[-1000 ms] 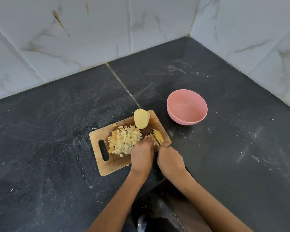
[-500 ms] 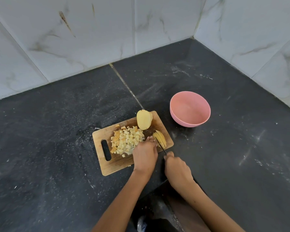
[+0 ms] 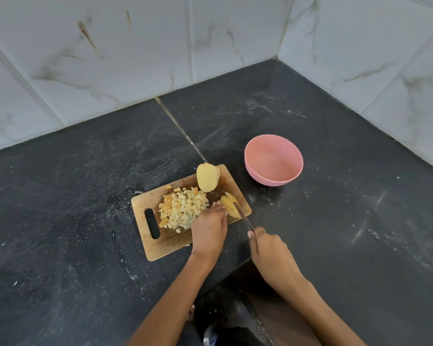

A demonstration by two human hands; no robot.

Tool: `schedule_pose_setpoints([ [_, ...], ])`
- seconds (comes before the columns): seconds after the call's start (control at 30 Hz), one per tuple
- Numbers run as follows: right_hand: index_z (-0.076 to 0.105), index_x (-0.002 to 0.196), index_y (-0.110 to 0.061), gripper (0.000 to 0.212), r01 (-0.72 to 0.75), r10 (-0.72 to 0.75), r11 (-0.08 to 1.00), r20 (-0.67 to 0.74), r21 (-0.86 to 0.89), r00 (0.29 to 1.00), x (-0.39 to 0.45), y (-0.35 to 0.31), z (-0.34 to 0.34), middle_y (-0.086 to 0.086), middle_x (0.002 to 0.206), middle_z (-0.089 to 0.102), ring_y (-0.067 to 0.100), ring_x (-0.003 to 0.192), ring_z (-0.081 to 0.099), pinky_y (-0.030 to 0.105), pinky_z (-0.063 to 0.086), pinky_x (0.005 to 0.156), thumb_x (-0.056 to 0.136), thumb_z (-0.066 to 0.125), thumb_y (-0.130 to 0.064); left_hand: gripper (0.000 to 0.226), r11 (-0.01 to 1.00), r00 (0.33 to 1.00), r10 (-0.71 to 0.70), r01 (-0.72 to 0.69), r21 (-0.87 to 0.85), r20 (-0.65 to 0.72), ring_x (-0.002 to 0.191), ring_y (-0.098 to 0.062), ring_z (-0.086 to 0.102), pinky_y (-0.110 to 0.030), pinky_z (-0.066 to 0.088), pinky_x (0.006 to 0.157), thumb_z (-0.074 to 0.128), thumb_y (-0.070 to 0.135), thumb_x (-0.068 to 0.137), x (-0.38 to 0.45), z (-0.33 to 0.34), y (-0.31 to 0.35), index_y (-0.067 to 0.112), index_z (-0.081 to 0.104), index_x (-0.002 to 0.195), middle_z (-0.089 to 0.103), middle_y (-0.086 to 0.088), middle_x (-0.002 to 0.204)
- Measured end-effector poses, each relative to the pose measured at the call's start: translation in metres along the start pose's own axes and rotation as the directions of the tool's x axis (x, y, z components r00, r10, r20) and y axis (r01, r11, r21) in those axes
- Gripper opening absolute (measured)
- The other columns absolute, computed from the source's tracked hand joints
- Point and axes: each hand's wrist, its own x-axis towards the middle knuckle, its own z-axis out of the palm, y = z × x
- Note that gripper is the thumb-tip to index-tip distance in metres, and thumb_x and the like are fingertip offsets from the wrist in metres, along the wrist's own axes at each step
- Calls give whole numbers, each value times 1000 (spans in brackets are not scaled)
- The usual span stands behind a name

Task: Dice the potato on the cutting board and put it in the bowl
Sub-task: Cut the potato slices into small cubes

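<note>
While a person works at a dark stone counter, a wooden cutting board (image 3: 158, 248) lies near the middle, with an empty pink bowl (image 3: 273, 159) just beyond its far right corner. A heap of diced potato (image 3: 183, 211) covers the middle of the board. An uncut potato half (image 3: 207, 177) rests cut-face up at the far edge, and a few thin slices (image 3: 230, 205) lie at the right edge. The left hand (image 3: 208, 229) reaches over the near edge, straight fingertips pressing the slices. The right hand (image 3: 269, 248) curls around the handle of a knife (image 3: 243, 216), whose blade meets the slices. Compared with a second ago, the right hand has drawn back toward the person and the blade now shows more clearly, suggesting one cutting stroke has ended. Dicing seems roughly half done, and nothing is in the bowl yet.
</note>
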Motion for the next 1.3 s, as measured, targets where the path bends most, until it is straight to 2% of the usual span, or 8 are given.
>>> schedule_pose_setpoints([
  [0.13,52,113,-10,33,22,-24,998,-30,-56,999,25,-16,5,4,89,63,17,74,64,30,53,64,104,31,-34,11,1000,1000,12,-12,-16,-4,70,-13,71,-23,54,57,77,4,74,-1,-3,-1,14,75,70,74,-1,78],
  [0.3,55,114,-10,36,14,-13,995,5,-98,1000,41,-20,13,6,93,64,19,78,65,33,56,69,104,31,-34,14,999,1000,18,-18,-27,-3,67,-12,70,-22,52,53,79,3,70,-1,-5,-1,14,73,64,73,-1,74],
  [0.53,53,117,-8,36,19,-18,991,13,-134,1000,44,-20,18,8,99,64,21,84,65,28,42,61,105,30,-32,13,995,1000,2,-4,-103,-16,66,-14,70,-24,55,55,80,0,67,-2,-5,-4,9,73,63,72,-2,72],
  [0.73,46,126,-6,29,-4,15,981,55,-195,998,44,-26,20,12,111,63,26,97,65,31,46,72,104,34,-21,10,982,997,-70,67,-178,-13,70,-13,70,-25,56,63,77,3,73,-2,-10,-2,10,74,67,73,1,74],
  [0.83,38,134,-2,34,-17,31,968,48,-251,998,43,-31,23,12,116,62,27,103,64,33,50,78,102,35,-13,10,970,993,-118,115,-212,-1,69,-14,69,-29,57,64,76,4,75,0,-12,0,11,75,68,72,1,72],
  [1.0,31,140,-1,39,-6,22,956,50,-292,999,42,-34,27,12,118,61,26,105,64,32,50,79,102,33,-9,11,962,985,-164,173,-210,60,68,-15,67,-34,56,66,71,7,80,3,-13,1,12,75,71,72,1,71],
  [1.17,36,137,-1,37,-23,46,970,92,-242,995,46,-37,23,14,121,59,29,108,61,35,49,80,101,33,-7,11,958,979,-189,202,-202,80,71,-14,67,-33,55,69,71,11,81,6,-14,1,18,78,78,74,3,78],
  [1.3,38,135,-2,35,-13,42,969,112,-245,993,45,-39,18,14,122,58,29,109,60,36,48,81,101,34,-8,10,950,974,-218,225,-217,56,77,-14,68,-30,54,73,71,11,81,7,-17,6,16,78,86,75,2,83],
])
